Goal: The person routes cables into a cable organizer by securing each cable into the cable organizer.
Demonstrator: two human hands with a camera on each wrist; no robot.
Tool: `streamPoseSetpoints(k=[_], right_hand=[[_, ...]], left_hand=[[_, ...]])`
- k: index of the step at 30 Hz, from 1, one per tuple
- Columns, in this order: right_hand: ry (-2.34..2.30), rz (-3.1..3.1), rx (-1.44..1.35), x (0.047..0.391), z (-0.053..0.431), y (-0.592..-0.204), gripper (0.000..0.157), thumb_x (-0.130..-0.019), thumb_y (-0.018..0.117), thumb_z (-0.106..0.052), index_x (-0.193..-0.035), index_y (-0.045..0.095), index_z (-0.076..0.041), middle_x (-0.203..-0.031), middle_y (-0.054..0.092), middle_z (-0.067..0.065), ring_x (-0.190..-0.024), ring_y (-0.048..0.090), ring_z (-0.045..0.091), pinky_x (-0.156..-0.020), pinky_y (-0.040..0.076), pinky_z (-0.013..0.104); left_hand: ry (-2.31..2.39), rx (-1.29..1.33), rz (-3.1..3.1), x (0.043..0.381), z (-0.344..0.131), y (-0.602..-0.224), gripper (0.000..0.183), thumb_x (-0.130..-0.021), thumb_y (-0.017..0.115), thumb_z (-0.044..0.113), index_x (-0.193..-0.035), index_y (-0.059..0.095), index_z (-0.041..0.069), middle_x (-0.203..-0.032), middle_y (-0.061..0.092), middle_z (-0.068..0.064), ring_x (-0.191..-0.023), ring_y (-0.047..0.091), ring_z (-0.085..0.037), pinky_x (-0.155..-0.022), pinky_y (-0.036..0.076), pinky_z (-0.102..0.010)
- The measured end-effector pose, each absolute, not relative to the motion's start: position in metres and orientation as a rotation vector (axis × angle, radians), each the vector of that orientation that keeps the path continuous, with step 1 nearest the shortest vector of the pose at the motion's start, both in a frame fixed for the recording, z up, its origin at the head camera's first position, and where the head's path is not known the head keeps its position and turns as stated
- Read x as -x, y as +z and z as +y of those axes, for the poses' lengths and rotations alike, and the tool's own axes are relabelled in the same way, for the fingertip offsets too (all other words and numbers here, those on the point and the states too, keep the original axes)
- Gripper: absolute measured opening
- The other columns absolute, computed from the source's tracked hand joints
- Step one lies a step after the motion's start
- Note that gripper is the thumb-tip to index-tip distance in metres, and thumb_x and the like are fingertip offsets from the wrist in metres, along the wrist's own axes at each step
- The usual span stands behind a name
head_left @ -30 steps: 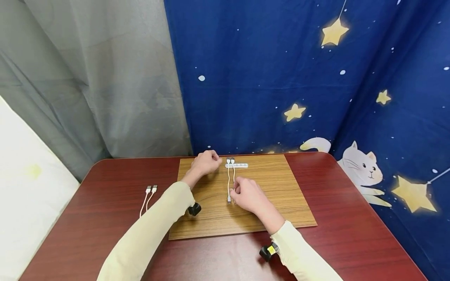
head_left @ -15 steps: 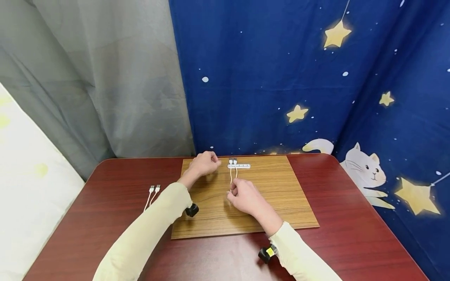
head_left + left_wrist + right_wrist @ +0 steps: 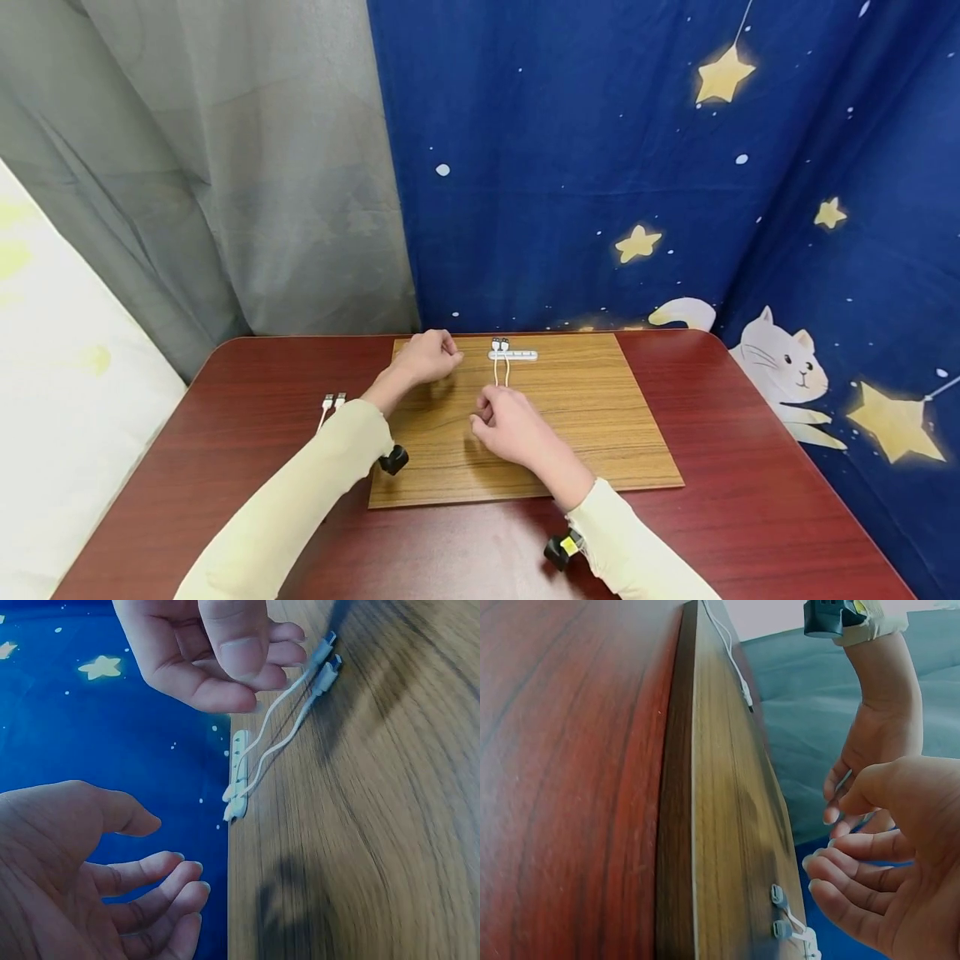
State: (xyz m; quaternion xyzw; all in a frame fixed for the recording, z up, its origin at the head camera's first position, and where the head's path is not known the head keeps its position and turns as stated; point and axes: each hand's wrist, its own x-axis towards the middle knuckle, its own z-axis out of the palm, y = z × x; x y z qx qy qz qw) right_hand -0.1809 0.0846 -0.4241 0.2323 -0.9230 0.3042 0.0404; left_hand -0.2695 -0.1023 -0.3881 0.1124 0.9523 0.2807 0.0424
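Two short white USB cables (image 3: 507, 372) lie side by side on the wood-grain board, their USB plugs at the far end. They cross the left part of a white cable clip strip (image 3: 239, 742). My left hand (image 3: 426, 358) hovers left of the strip with loosely bent fingers, holding nothing. Over the cables' near ends in the head view is my right hand (image 3: 516, 427), fingers loosely curled and nothing between them. It hides those ends there; in the left wrist view the cable ends (image 3: 327, 676) lie free on the board, apart from both hands.
The wood-grain board (image 3: 585, 417) lies on a dark red table (image 3: 247, 417). Two more white USB cables (image 3: 333, 402) lie left of the board, partly hidden by the left sleeve. Curtains (image 3: 525, 167) hang behind the table.
My right hand has come away from the near ends of the cables, shifting slightly left. My left hand has drawn back left, away from the strip. The head view has shifted slightly.
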Motion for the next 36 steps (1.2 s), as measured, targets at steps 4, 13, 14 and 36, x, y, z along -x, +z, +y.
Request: streamPoseSetpoints(k=[4, 13, 14, 36], right_hand=[[0.941, -2.807, -0.755, 0.179, 0.082, -0.425, 0.012, -0.090, 0.071, -0.016, -0.090, 0.059, -0.013, -0.081, 0.058, -0.006, -0.072, 0.056, 0.009, -0.066, 0.048, 0.028], [0.939, -2.799, -0.825, 0.175, 0.075, -0.429, 0.012, -0.090, 0.072, -0.015, -0.089, 0.060, -0.012, -0.082, 0.058, -0.004, -0.072, 0.055, 0.008, -0.066, 0.048, 0.027], [0.938, -2.804, -0.828, 0.174, 0.074, -0.429, 0.012, -0.090, 0.072, -0.015, -0.089, 0.060, -0.012, -0.082, 0.058, -0.003, -0.072, 0.055, 0.008, -0.066, 0.048, 0.027], [0.908, -2.856, -0.895, 0.166, 0.049, -0.429, 0.010, -0.088, 0.072, -0.019, -0.087, 0.063, -0.015, -0.074, 0.056, -0.009, -0.065, 0.053, 0.005, -0.060, 0.045, 0.024]], left_hand=[[0.847, -0.332, 2.933, 0.264, -0.115, -0.388, 0.016, -0.093, 0.066, 0.028, -0.095, 0.065, 0.012, -0.085, 0.064, -0.001, -0.078, 0.059, -0.022, -0.068, 0.047, -0.039], [0.881, -0.298, 2.936, 0.250, -0.146, -0.392, 0.018, -0.096, 0.065, 0.028, -0.100, 0.067, 0.010, -0.089, 0.067, 0.000, -0.079, 0.062, -0.019, -0.071, 0.049, -0.041], [0.884, -0.290, 2.935, 0.249, -0.149, -0.392, 0.018, -0.096, 0.065, 0.028, -0.100, 0.067, 0.011, -0.089, 0.067, 0.000, -0.078, 0.062, -0.019, -0.071, 0.049, -0.041], [0.879, -0.181, 2.929, 0.243, -0.211, -0.399, 0.019, -0.097, 0.065, 0.026, -0.093, 0.069, 0.008, -0.086, 0.064, -0.003, -0.074, 0.057, -0.022, -0.069, 0.045, -0.041]])
